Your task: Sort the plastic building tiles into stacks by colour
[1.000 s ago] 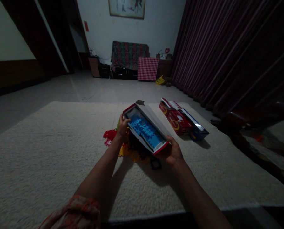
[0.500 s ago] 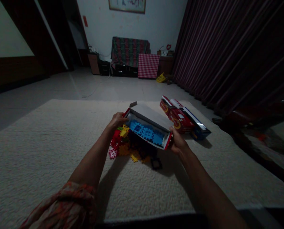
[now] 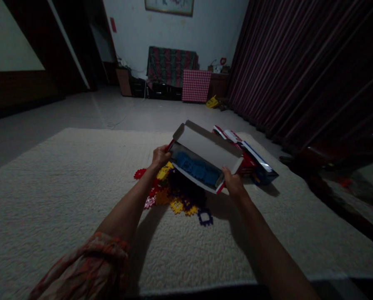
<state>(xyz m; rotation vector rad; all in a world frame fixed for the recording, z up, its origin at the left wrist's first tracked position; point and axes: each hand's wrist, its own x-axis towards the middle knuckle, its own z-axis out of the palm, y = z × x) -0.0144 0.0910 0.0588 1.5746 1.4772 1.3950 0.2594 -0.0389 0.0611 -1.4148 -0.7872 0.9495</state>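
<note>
Between my hands is an open cardboard box [image 3: 205,146], white inside with red ends, its lid raised on the far side. Blue notched plastic building pieces [image 3: 197,168] lie inside it. My left hand [image 3: 161,156] is closed on the box's left end, and my right hand [image 3: 233,182] grips the right end with the thumb over the rim. Under and beside the box, a loose heap of toothed pieces rests on the mat: red [image 3: 139,173], yellow [image 3: 176,206] and a dark purple square frame [image 3: 205,217]. Part of the heap is hidden by the box and its shadow.
A cream quilted mat [image 3: 80,187] covers the floor. Beyond the held box at the right stand red boxes [image 3: 247,164] and a blue box [image 3: 264,175]. Farther off are a cloth-draped cabinet [image 3: 170,66] and a long purple curtain [image 3: 268,75].
The box's lid has swung up and its white inside now faces me. The box has tilted and shifted slightly right, and more of the yellow and purple pieces shows below.
</note>
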